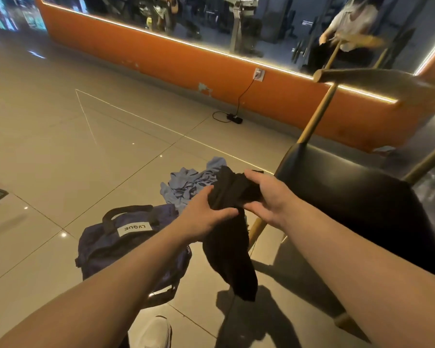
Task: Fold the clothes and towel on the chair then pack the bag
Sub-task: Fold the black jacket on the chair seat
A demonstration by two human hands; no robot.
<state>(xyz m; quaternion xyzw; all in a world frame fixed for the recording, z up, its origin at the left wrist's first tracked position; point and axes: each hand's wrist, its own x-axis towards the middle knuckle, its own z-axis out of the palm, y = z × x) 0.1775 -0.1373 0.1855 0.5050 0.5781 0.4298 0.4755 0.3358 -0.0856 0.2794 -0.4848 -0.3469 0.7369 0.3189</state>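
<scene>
Centrally, items as seen from the head view:

1. Black garment (230,247): centre of frame, held in the air. Its top is bunched between both hands; the rest hangs down in one loose length just left of the chair's front edge, with its shadow on the floor below.
2. Left hand (204,212): centre, just left of the bunch. Its grip is curled round the black garment, thumb laid across the near side of the cloth.
3. Right hand (269,197): centre, just right of the bunch. Its grip pinches the black garment, fingers over the top fold and thumb beneath.
4. Light-blue cloth (184,183): crumpled on the floor just beyond the hands, dark print showing. Whether it is a towel or clothing cannot be told.
5. Navy bag (111,247): on the floor, lower left of centre, touching the blue cloth at its far end. Black handle; white label reading LVQUE. The left forearm crosses over it. Open or zipped cannot be told.
6. Chair (349,197): right of frame, black seat, pale wooden legs and back.
7. Floor (86,146): glossy beige tiles.
8. White shoe (153,332): bottom edge, left of centre.
9. Power strip (234,118): upper centre, on the floor by the orange wall (161,61), corded to a wall socket (258,74).
10. Mirror (211,18): top of frame, edged with a light strip.
</scene>
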